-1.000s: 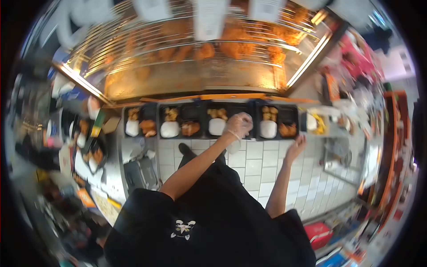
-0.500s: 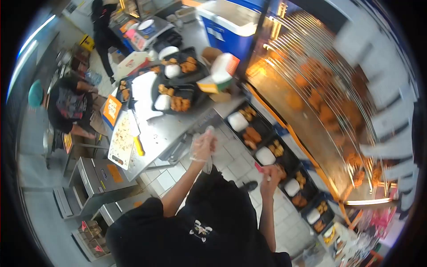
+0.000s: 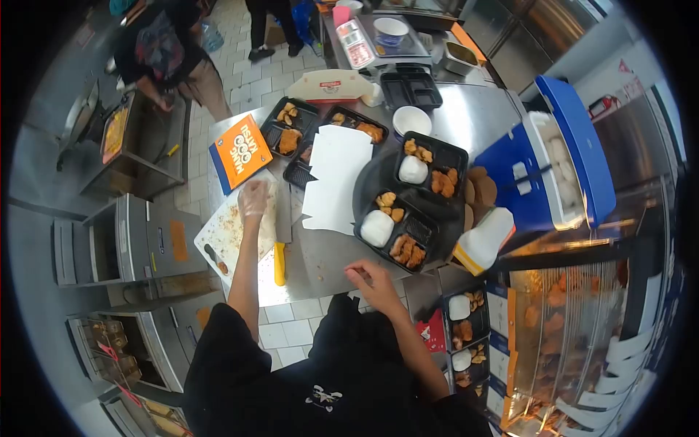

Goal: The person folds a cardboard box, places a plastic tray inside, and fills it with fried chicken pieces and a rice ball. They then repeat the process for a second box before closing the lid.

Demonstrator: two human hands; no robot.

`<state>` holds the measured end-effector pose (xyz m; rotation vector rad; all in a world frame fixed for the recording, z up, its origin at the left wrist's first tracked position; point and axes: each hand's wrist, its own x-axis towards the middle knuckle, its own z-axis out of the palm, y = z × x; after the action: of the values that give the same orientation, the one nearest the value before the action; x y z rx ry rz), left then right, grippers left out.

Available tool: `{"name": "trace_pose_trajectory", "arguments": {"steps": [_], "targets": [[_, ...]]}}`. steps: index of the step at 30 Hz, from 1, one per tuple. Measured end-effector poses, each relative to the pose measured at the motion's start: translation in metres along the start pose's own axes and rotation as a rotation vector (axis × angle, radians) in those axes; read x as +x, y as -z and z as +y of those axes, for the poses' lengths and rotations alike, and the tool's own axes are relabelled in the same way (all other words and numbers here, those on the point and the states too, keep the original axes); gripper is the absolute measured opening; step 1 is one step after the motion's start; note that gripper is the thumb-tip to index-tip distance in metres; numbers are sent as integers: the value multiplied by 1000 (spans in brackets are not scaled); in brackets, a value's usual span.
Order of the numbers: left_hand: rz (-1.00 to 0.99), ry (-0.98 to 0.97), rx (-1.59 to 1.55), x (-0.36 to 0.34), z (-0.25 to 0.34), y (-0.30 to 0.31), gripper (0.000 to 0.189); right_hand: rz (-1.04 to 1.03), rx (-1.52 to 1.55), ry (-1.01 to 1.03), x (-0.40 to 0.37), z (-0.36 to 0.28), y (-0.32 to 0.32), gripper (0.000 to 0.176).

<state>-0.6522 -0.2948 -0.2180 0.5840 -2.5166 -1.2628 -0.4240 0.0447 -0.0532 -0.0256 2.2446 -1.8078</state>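
Note:
My left hand (image 3: pixel 253 201), in a clear plastic glove, is over the upper part of a white cutting board (image 3: pixel 227 231) scattered with crumbs. Its fingers point away from me and are too blurred to read. Just right of it lies a knife with a broad blade and yellow handle (image 3: pixel 279 264). My right hand (image 3: pixel 373 282) hovers near the front table edge, fingers loosely bent and apart, with nothing visible in it. Beyond it, a black meal tray (image 3: pixel 419 231) holds rice and fried chicken pieces. An orange box (image 3: pixel 242 153) stands behind the board.
White cut cardboard (image 3: pixel 338 175) lies mid-table among black trays. A blue cooler (image 3: pixel 513 171) stands at the right, near a heated glass cabinet (image 3: pixel 561 328) of fried food. More filled trays (image 3: pixel 460 307) line its front. A co-worker (image 3: pixel 164 54) stands at upper left.
My view has turned right and towards the steel table. My left hand has moved over the cutting board. The small pinkish-red thing in my right fingers no longer shows there.

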Motion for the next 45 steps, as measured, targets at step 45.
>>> {"name": "trace_pose_trajectory", "arguments": {"steps": [45], "targets": [[-493, -616, 450, 120, 27, 17, 58, 403, -532, 232, 303, 2, 102, 13]]}}
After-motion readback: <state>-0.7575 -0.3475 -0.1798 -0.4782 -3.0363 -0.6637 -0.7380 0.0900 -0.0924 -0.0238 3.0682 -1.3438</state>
